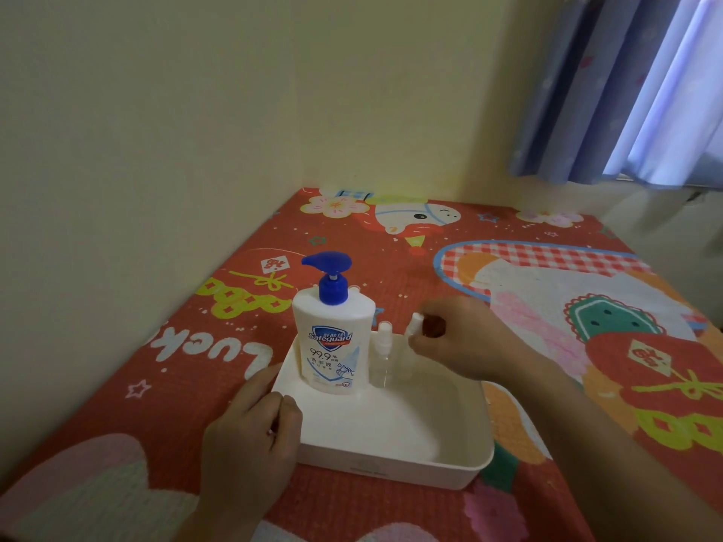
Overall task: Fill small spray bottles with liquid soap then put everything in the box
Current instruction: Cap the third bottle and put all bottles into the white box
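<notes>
A white soap bottle with a blue pump head stands upright in the far left corner of a shallow white box. Right beside it in the box stands a small clear spray bottle with a white top. A second small spray bottle stands next to that one, and my right hand pinches it near its white top. My left hand rests on the box's left rim, fingers curled against the edge.
The box sits on a table covered by a red cartoon-print cloth. A pale yellow wall runs along the left and back. Blue curtains hang at the upper right.
</notes>
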